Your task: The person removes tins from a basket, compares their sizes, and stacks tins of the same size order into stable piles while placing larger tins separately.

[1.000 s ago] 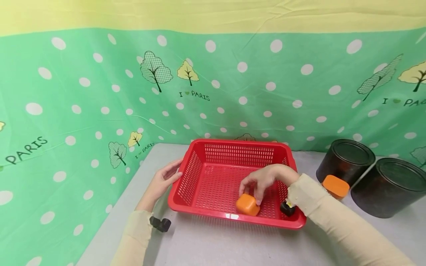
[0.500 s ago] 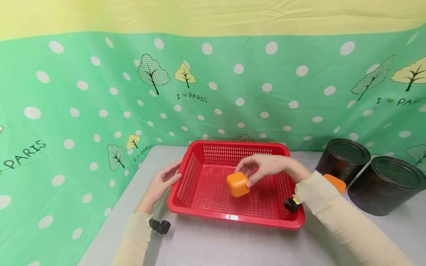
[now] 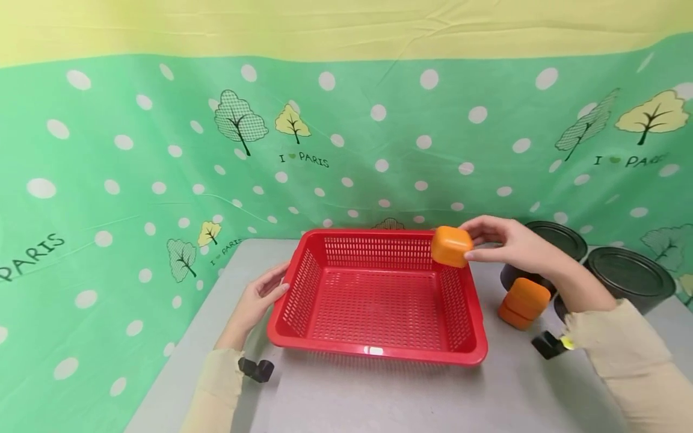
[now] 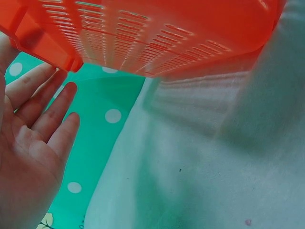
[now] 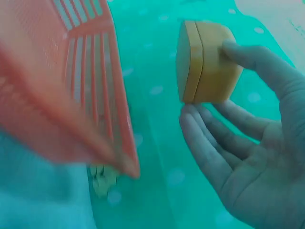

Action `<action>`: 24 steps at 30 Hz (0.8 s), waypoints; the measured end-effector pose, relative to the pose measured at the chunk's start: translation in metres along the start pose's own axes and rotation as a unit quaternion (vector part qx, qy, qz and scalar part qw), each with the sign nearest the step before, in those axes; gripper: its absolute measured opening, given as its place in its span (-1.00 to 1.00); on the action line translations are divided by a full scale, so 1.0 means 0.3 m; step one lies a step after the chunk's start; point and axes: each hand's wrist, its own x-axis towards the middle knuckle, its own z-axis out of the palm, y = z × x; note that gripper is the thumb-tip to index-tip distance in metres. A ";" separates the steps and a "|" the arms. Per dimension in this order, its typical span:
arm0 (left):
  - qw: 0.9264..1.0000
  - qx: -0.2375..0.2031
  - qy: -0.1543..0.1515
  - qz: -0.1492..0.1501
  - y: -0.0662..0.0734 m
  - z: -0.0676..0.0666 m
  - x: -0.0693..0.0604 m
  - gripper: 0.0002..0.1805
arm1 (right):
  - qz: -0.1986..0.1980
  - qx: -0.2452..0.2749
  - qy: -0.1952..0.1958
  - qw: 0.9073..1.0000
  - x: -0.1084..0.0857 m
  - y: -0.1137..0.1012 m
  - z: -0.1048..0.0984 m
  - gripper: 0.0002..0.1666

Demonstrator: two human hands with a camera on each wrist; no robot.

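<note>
Over the back right corner of the red plastic basket, my right hand holds a small orange box up by its right side. In the right wrist view the box shows rounded corners and a seam all round, pinched between thumb and fingertips. My left hand is at the basket's left rim, its thumb near the rim edge. In the left wrist view the left hand's fingers lie fairly straight beside and below the rim; the thumb is mostly cut off there.
Another orange box sits on the grey table, right of the basket. Behind it are two black lidded cans, partly covered by the right arm. A green dotted cloth hangs behind and along the left side.
My right hand has lifted the orange box from the basket floor and carried it right and back, over the right rim. The left hand has stayed at the left rim.
</note>
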 end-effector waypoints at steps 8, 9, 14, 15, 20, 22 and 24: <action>1.000 0.002 0.001 0.008 0.000 -0.001 -0.001 -0.41 | 0.103 -0.050 0.081 0.990 -0.178 0.117 -0.048 -0.38; 1.000 0.002 0.002 0.009 0.000 -0.001 -0.001 -0.41 | 0.109 -0.056 0.087 0.989 -0.196 0.129 -0.050 -0.37; 1.000 0.000 0.003 0.010 -0.002 -0.004 0.000 -0.41 | 0.133 -0.102 0.107 0.980 -0.269 0.181 -0.049 -0.30; 1.000 -0.001 0.002 0.009 -0.003 -0.004 0.001 -0.41 | 0.136 -0.115 0.113 0.978 -0.281 0.189 -0.047 -0.29; 1.000 0.000 0.001 0.007 -0.004 -0.003 0.001 -0.41 | 0.152 -0.154 0.137 0.967 -0.328 0.218 -0.036 -0.25; 1.000 0.001 0.001 0.007 -0.005 -0.002 0.002 -0.41 | 0.158 -0.157 0.140 0.965 -0.342 0.227 -0.033 -0.24; 1.000 0.001 0.000 0.006 -0.005 -0.001 0.003 -0.41 | 0.163 -0.159 0.142 0.963 -0.352 0.234 -0.029 -0.23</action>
